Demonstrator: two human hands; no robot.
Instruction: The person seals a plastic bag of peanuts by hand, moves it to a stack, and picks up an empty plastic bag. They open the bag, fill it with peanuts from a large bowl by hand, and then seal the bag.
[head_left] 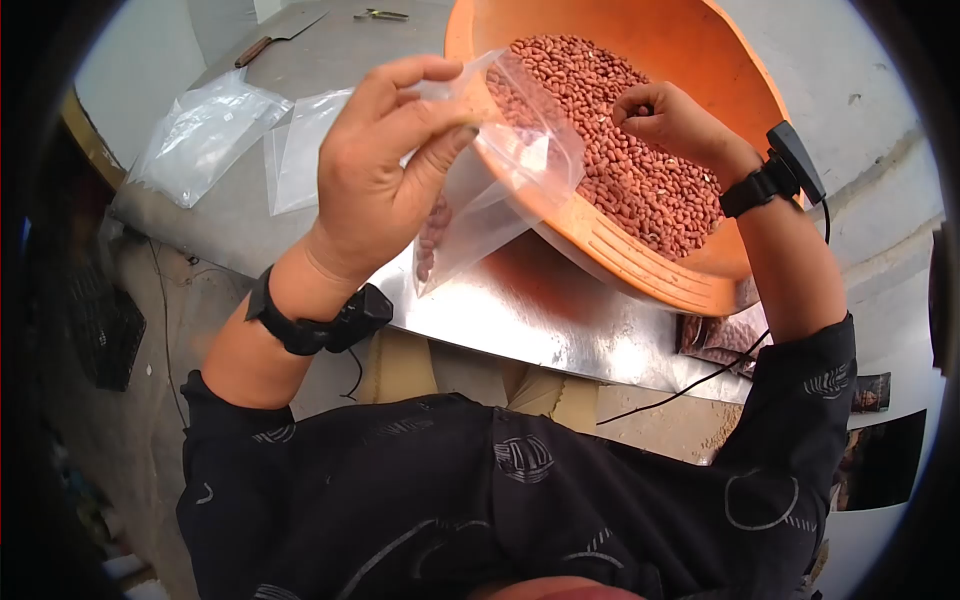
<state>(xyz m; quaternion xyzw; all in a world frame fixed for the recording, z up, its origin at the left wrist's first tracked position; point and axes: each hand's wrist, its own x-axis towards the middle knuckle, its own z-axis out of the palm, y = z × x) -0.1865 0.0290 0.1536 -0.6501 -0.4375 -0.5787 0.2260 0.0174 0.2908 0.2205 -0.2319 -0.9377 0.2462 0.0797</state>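
Plastic bag [500, 190] pinched in left hand [375, 170], right hand [670, 120] closed on peanuts [640, 195]

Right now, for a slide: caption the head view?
Left hand holds a bag; right hand pinches peanuts in the bowl.

Bare metal tabletop [520, 315] lies open along the near edge, below the held clear bag [520, 170]. The tilted orange basin [650, 275], heaped with peanuts [600, 120], blocks the right. Spare bags [210, 135] occupy the left, and a knife [280, 38] lies far left.
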